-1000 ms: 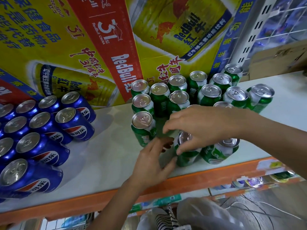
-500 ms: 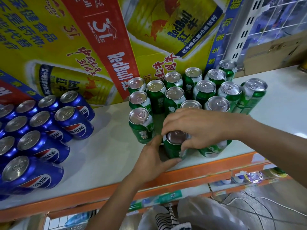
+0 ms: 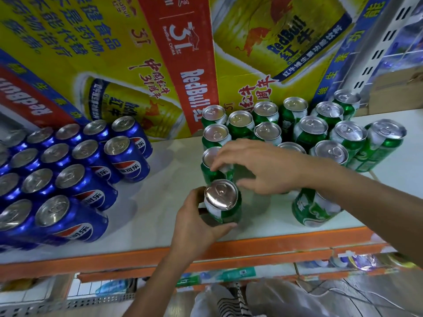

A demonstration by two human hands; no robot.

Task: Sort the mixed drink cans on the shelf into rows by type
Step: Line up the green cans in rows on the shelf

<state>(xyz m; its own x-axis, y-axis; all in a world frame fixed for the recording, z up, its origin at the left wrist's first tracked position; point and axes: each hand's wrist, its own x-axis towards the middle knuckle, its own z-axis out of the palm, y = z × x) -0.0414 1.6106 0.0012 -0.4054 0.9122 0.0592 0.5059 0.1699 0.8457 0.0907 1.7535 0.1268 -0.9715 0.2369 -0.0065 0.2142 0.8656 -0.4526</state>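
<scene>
Green with white patches and a shiny silver lid, the front can [image 3: 225, 210] is close to the orange front edge of the white shelf [image 3: 148, 209], in line with the leftmost row of green cans [image 3: 313, 131]. The left hand [image 3: 194, 227] wraps its fingers round its side. The right hand [image 3: 263, 165] reaches across, fingers loosely stretched, tips touching the next can [image 3: 211, 173] behind. Blue cans [image 3: 75, 170] stand grouped at the left.

We see a white shelf [image 3: 160, 216] with an orange front edge [image 3: 251, 250]. Yellow Red Bull cartons [image 3: 91, 65] at its back, white slotted upright [image 3: 377, 53] right, brown cardboard box [image 3: 398, 90] beyond. Grey floor [image 3: 343, 303] with cables [image 3: 325, 292] below.
</scene>
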